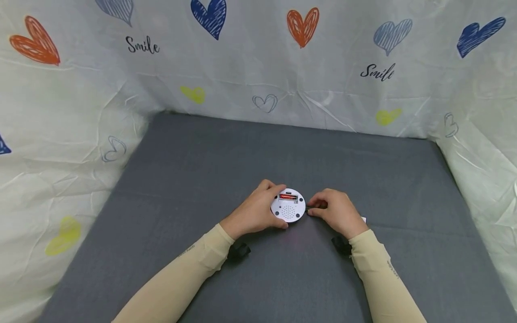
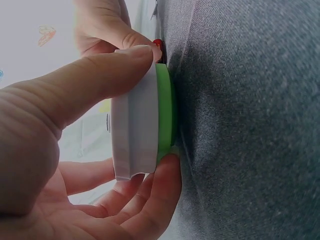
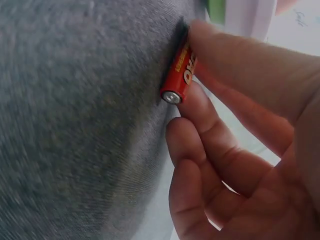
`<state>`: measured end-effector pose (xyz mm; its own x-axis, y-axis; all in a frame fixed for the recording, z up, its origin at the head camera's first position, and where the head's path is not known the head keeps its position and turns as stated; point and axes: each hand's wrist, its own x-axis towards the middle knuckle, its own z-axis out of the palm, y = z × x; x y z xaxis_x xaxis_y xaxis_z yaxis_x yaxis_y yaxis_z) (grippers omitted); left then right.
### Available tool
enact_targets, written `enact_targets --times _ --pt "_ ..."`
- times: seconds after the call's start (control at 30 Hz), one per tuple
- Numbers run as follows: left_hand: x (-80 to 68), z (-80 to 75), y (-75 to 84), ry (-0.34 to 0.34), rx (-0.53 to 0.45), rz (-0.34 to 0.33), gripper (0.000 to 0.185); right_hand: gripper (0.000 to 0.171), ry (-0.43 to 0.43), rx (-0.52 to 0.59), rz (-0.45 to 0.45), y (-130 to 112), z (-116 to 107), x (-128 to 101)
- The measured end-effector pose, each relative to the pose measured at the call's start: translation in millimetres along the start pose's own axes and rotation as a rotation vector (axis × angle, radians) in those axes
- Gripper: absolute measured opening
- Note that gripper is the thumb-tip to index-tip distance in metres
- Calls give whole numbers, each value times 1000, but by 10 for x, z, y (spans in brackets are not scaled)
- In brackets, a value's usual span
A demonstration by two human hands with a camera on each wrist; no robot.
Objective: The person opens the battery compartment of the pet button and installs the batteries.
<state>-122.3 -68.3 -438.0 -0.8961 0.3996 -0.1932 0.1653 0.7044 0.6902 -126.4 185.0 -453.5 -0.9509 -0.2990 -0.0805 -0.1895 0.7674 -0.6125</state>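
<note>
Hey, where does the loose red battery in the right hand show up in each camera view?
Head: hidden under the right hand, just right of the round white device.
Left wrist: not clearly in it; only a red speck at the device's top edge.
Right wrist: upper middle, red battery pinched against the grey mat.
Shared landmark: the white device.

Head view: bright, even, diffuse light; soft shadows; wide-angle bowing at edges. Wrist views: dimmer, close fingers (image 2: 75, 85) soft, cloth partly blurred.
</note>
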Motion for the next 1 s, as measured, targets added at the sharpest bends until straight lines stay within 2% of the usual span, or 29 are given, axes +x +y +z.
enact_targets --times 0.13,0.3,0.53,0.8,1.0 --pt "1 -6 -21 11 -6 16 101 5 23 -29 -9 -5 8 11" --pt "9 -6 -31 13 -2 23 101 6 85 -62 -4 -47 -56 31" --pt "-9 19 -29 10 -10 25 100 9 142 -94 -32 -275 -123 114" --pt "-27 19 -29 -2 -8 42 101 9 106 -48 -130 -552 31 168" --pt "-21 -7 -63 8 -25 77 96 9 95 -32 -190 -651 141 212"
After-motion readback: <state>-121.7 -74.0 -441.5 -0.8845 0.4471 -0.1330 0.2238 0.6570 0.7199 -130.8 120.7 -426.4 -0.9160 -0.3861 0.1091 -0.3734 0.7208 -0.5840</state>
